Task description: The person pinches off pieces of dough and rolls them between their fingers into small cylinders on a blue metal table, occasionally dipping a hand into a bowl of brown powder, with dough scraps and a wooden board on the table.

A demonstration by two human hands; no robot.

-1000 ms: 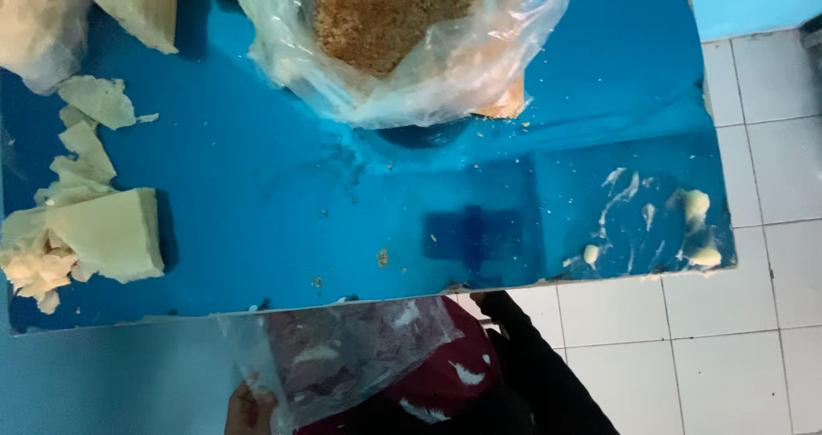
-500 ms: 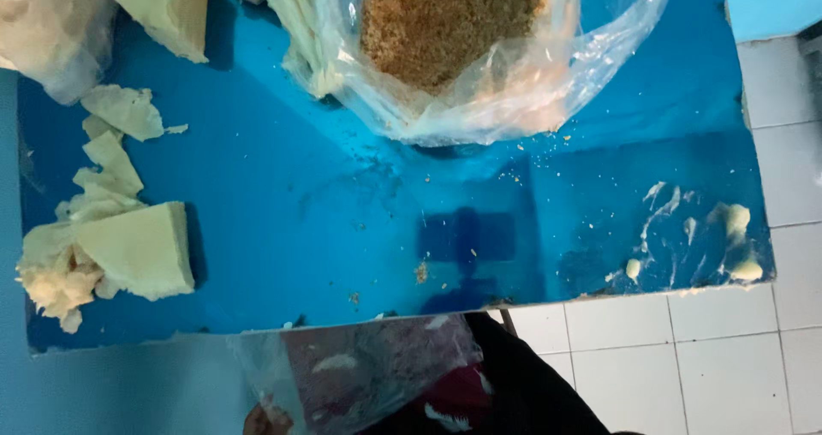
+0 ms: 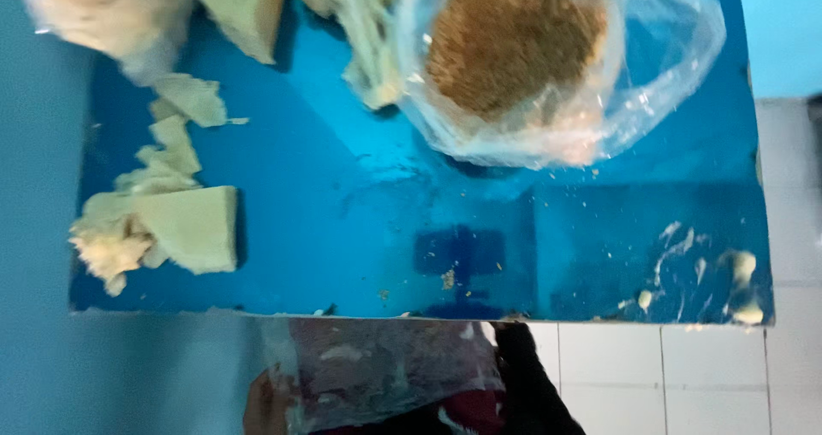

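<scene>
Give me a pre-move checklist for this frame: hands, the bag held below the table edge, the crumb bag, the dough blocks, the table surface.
1. Hand on clear bag: ok, it grips the bag's left side below the table edge.
2. Other hand: cannot tell, hidden behind the bag or out of frame.
3. Held bag open: cannot tell, the plastic is crumpled and blurred.
4. Crumb bag: ok, mouth open, brown crumbs heaped inside, resting on the table.
5. Dough block: ok, flat on the table's left side, torn scraps beside it.
6. Table surface: not ok, dough smears at right and loose crumbs near the front edge.
</scene>
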